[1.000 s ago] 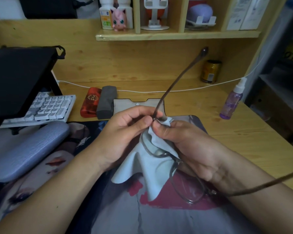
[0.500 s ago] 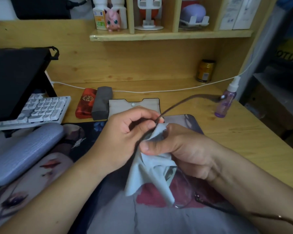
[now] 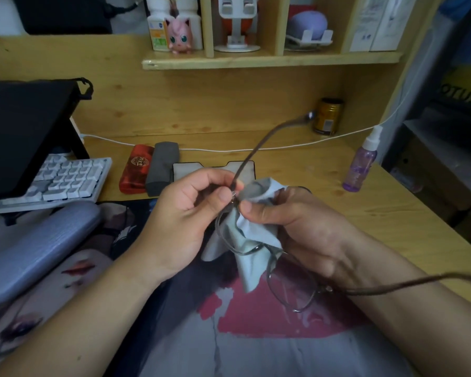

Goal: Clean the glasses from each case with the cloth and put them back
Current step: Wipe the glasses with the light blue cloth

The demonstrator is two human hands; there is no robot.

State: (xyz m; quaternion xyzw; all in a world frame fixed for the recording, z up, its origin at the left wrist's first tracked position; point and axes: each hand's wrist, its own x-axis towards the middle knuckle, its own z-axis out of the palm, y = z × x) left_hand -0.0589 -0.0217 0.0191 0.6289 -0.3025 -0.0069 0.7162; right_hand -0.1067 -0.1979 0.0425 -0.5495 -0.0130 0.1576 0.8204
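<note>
Thin dark-framed glasses [image 3: 291, 289] hang between my hands above the desk mat, both temples unfolded. My left hand [image 3: 185, 213] pinches the frame at the hinge of the far temple, which points up and away. My right hand [image 3: 291, 221] grips the light blue cloth [image 3: 245, 235] bunched round the nearer-left lens. The other lens is bare below my right wrist. A red case [image 3: 135, 170] and a grey case [image 3: 162, 168] lie side by side at the back of the desk, with an open flat beige case [image 3: 188, 171] beside them.
A purple spray bottle [image 3: 360, 165] stands at the right. A keyboard [image 3: 57, 180] and a lilac wrist rest [image 3: 36, 246] lie on the left under a black stand. A gold can [image 3: 327, 117] and a white cable are by the back wall, under a shelf.
The glasses turned in my hands: the far temple dropped low, then swung back up. The bare lens came back into sight under my right wrist. Both hands kept their hold.
</note>
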